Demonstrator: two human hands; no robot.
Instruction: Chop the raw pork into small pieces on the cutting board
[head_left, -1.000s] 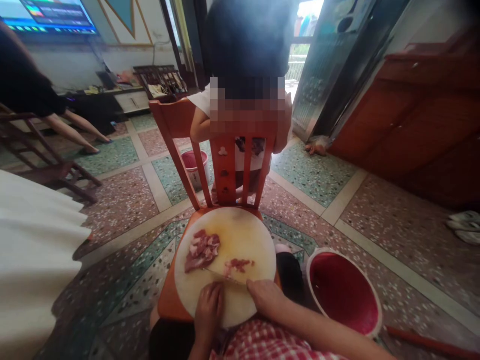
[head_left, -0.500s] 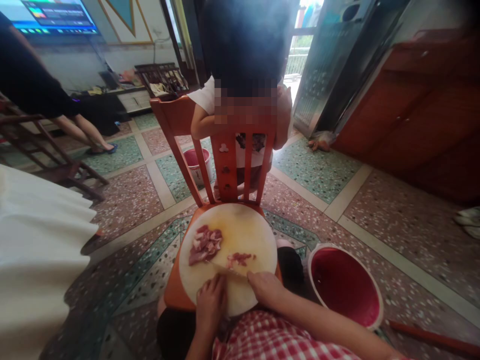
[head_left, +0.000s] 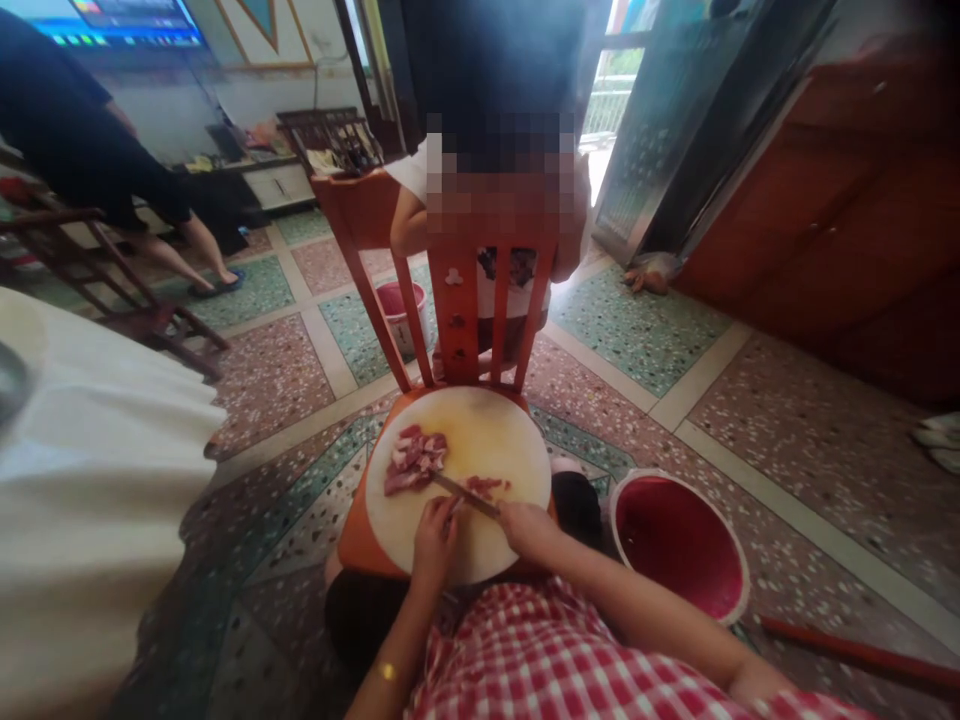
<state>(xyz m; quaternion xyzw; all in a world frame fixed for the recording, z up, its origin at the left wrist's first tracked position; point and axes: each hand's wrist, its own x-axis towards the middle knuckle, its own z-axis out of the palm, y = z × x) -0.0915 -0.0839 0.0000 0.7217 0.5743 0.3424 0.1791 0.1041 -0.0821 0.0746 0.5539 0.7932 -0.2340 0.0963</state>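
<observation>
My right hand (head_left: 529,530) is closed around the handle of a knife (head_left: 469,495), whose blade slants up and left over the round cutting board (head_left: 517,430). Just below the blade, my left hand (head_left: 435,540) has its fingers pinched together on what looks like a small piece of meat, mostly hidden by the fingers. A pile of sliced raw meat (head_left: 414,460) lies at the board's left side, close to the knife tip. Smaller cut bits of meat (head_left: 487,487) sit beyond the blade near the middle. The board rests on a wooden chair seat (head_left: 356,540).
A person (head_left: 487,150) leans on the chair back (head_left: 457,290) facing me. A red-lined bucket (head_left: 679,545) stands on the floor at right, a smaller bucket (head_left: 403,310) behind the chair. White cloth (head_left: 97,460) hangs at left; another person (head_left: 112,150) stands beyond it.
My left hand has lifted slightly, with its fingers now pinched by the blade. The knife has turned so its blade shows edge-on. The camera view has shifted a little.
</observation>
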